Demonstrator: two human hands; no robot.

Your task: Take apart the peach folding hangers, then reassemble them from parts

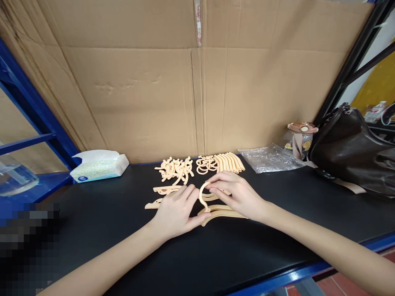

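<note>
Both my hands meet over a small peach plastic hanger (216, 213) lying on the black table (123, 230). My left hand (176, 211) rests on the hanger's left arm, fingers closed on it, thumb below. My right hand (236, 195) pinches the curved hook piece (202, 196) at its top. Another hanger arm (163, 190) pokes out left of my left hand. Behind lie a loose heap of hook pieces (175, 168) and a neat row of stacked hangers (228, 162).
A tissue pack (98, 165) sits at the back left. A crumpled clear plastic bag (270, 159), a lidded cup (301, 137) and a dark brown handbag (352, 150) stand at the back right. Cardboard (197, 82) lines the wall. Blue shelf frame (31, 119) at left.
</note>
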